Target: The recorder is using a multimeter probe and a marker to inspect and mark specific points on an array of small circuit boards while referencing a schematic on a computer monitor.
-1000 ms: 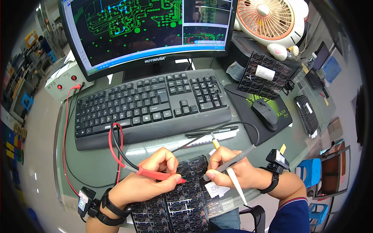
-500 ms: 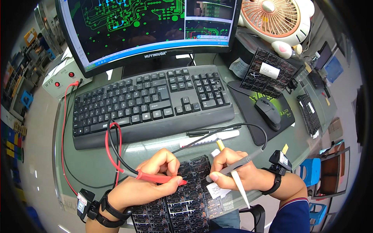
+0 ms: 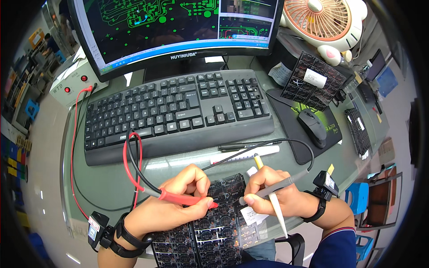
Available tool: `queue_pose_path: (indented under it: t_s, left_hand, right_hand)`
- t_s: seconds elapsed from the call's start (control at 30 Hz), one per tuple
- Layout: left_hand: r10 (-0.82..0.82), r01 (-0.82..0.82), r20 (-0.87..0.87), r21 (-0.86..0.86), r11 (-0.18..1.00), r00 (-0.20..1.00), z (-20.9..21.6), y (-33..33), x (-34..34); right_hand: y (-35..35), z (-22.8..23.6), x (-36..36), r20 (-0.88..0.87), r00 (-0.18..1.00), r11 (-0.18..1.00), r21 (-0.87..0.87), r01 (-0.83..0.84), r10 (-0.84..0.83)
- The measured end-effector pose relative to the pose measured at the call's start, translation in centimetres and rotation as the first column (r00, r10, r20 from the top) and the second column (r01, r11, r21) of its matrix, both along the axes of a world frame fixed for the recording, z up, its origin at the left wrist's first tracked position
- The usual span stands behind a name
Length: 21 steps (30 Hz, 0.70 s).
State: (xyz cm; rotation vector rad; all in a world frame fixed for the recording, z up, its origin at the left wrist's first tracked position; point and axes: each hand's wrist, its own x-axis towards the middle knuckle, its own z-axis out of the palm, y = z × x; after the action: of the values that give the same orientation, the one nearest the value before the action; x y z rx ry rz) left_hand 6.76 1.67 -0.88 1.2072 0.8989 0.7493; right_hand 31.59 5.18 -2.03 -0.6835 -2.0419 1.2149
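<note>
A dark panel of circuit boards (image 3: pixel 215 234) lies under both hands at the desk's near edge. My left hand (image 3: pixel 185 214) is closed round a red test probe (image 3: pixel 172 197), its tip down at the panel's upper part. My right hand (image 3: pixel 286 203) pinches a grey test probe (image 3: pixel 280 183) pointing left toward the panel; its fine tip is too small to make out. A white tapered stick (image 3: pixel 278 214) also runs through the right hand, with a yellow end above the fingers. Beside the panel, under the right hand, is a white paper label (image 3: pixel 254 217).
Behind the hands are a black keyboard (image 3: pixel 178 118) and a monitor (image 3: pixel 187 33) with a green circuit layout. Pens (image 3: pixel 246 145) lie before the keyboard. At right are a mouse (image 3: pixel 311 128), a standing board panel (image 3: pixel 310 80) and a fan (image 3: pixel 317 20). Probe leads loop over the desk.
The whole view has shifted slightly. Fewer blue marks show on the monitor's layout. Both hands keep their grips, and the red probe's tip stays at nearly the same part of the panel.
</note>
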Motion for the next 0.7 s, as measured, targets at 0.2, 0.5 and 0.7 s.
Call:
queue_pose_path:
  t_s: [0.2,0.5,0.7]
  left_hand:
    - [-0.018,0.018,-0.015,0.02,1.0,1.0,-0.1,-0.1,-0.1]
    - [0.01,0.073,-0.249,0.321,0.944,0.968,0.5,0.0,0.2]
    - [-0.027,0.03,-0.146,0.02,0.999,0.989,1.1,-0.2,0.0]
  right_hand:
    - [-0.1,-0.2,-0.1,-0.012,1.0,1.0,0.026,0.009,-0.009]
    - [0.3,1.6,-2.8,-0.03,0.997,0.997,0.031,-0.069,0.07]
    - [-1.2,2.1,0.4,0.082,0.99,0.977,-0.188,-0.099,0.116]
